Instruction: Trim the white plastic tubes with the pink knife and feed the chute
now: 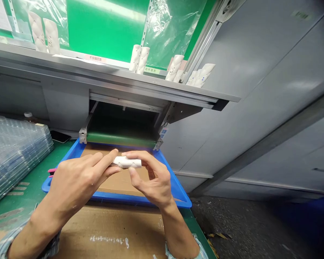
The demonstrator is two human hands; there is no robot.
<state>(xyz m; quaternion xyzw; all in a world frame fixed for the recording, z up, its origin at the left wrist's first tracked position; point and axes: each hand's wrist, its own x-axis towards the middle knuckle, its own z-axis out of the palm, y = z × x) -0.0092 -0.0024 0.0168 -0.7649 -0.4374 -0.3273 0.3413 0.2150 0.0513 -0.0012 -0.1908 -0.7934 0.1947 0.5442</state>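
Observation:
A short white tube [128, 162] with small dimples on its side lies sideways between my two hands. My left hand [83, 172] pinches its left end between thumb and fingers. On the right, my right hand [153, 176] has its fingers over the top and its thumb underneath, near the middle of the tube. Both hands are above a blue tray [116, 196] whose bottom is lined with brown cardboard [116, 183]. The tube's left end is partly hidden by my left fingers.
A green conveyor belt [121, 138] ends at the tray's far side. Stacked clear plastic trays [18, 151] and a phone [59, 136] are on the left. White tubes [143, 60] stand on the shelf [110, 72] above. A cardboard sheet [110, 233] lies in front.

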